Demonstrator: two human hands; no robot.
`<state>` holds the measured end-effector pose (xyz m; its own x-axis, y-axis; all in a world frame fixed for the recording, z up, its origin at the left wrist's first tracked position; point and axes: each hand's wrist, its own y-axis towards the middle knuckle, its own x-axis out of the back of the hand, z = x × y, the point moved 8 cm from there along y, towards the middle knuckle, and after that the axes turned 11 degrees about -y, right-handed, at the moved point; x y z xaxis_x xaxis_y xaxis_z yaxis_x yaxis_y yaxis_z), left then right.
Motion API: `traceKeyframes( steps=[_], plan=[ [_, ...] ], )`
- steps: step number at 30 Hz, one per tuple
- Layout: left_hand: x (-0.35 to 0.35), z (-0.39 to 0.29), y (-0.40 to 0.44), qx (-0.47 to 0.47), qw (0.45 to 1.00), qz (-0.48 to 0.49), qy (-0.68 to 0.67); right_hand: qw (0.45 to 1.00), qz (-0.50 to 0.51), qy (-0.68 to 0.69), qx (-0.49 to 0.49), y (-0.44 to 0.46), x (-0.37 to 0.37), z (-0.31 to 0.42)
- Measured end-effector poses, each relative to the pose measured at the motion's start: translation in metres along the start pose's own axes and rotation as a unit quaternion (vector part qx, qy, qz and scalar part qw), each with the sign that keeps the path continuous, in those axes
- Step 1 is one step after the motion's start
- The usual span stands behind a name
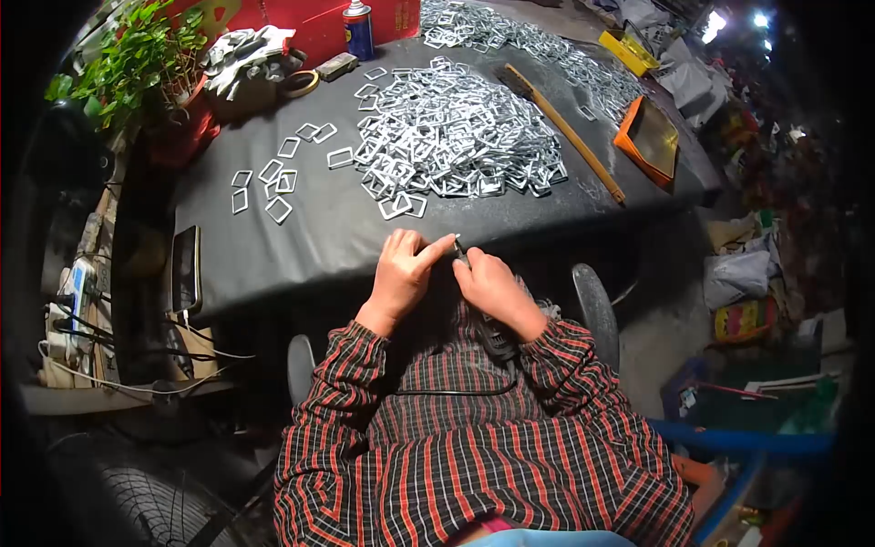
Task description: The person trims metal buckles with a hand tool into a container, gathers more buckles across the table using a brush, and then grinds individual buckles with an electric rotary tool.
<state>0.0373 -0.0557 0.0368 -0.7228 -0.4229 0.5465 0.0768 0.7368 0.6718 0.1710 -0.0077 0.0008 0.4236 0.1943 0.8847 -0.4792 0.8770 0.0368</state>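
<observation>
My right hand [497,290] is wrapped round a black corded hand tool [495,339] that looks like a small rotary grinder. Its thin tip points up toward my left hand, and its cord runs across my lap. My left hand [399,275] is closed, with the index finger stretched toward that tip; a tiny pale bit shows at the fingertip, too small to name. Both hands are just off the table's near edge. Beyond them lies a large heap of silver rectangular metal frames [460,132]. Several loose frames [278,178] lie to its left.
The dark-covered table [264,246] holds a wooden-handled brush [574,137], an orange tray [649,141], a yellow box [629,53], a spray can [358,32], a tape roll [301,84] and gloves [246,56]. A phone [186,269] is at the left edge. Chair armrests [594,310] flank me.
</observation>
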Motion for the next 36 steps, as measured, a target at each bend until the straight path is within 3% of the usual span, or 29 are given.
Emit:
traceKeyframes(
  steps=[13,20,25,29,31,33,36],
  plan=[
    [0.001,0.010,0.004,0.051,0.997,0.053,-0.028,1.000,-0.014,-0.021,0.007,0.000,0.020,0.018],
    [0.002,0.011,0.002,0.073,0.994,0.068,-0.033,0.994,0.062,-0.088,0.018,-0.004,-0.010,0.034],
    [0.000,0.009,0.002,0.048,0.996,0.054,-0.055,0.998,0.006,-0.064,-0.024,-0.002,-0.009,0.010],
    [0.043,0.033,0.010,0.059,0.997,-0.037,0.035,1.000,0.004,0.022,-0.015,-0.022,0.012,-0.002],
    [0.100,0.055,0.025,0.111,0.958,-0.173,0.199,0.998,0.003,0.060,-0.031,-0.023,0.013,-0.012],
    [0.118,0.093,0.047,0.085,0.953,-0.178,0.229,0.997,0.004,0.072,-0.040,-0.023,0.012,-0.018],
    [0.111,0.157,0.075,0.126,0.972,-0.105,0.171,0.996,-0.002,0.081,-0.023,-0.018,0.013,-0.008]
  ],
)
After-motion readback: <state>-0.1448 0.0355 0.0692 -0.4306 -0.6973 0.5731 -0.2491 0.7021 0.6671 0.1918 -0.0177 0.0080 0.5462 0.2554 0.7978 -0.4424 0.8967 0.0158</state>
